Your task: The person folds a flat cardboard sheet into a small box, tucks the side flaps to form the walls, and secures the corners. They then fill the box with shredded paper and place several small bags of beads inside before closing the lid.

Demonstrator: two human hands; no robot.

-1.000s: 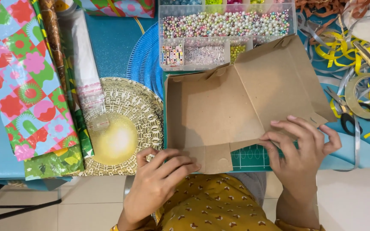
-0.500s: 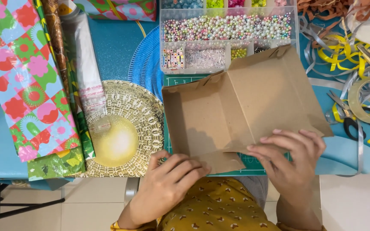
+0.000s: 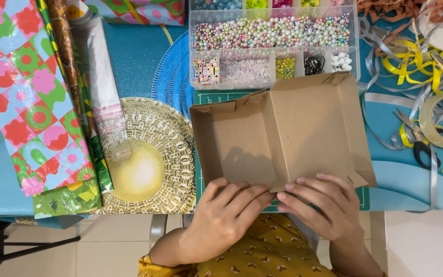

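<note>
Left hand (image 3: 226, 210): at near edge of cardboard box (image 3: 283, 133); fingers curled together, pressed on the near flap, left half.
Right hand (image 3: 316, 205): at same near edge, right half; fingers close together, laid flat on the flap; fingertips almost meeting those of the left hand.
Box position: on green cutting mat (image 3: 208, 97), directly beyond both hands; opened flat, tray to the left, lid to the right.
Long axis: left to right, across the body; fold line near to far, between the hands.
Nearer hand: neither; both level.
Left of box: gold round mat (image 3: 144, 154), patterned wrapping paper (image 3: 21, 92).
Beyond box: clear bead organiser (image 3: 273, 46).
Far right: ribbon tangle (image 3: 411, 56), scissors (image 3: 421, 146).
</note>
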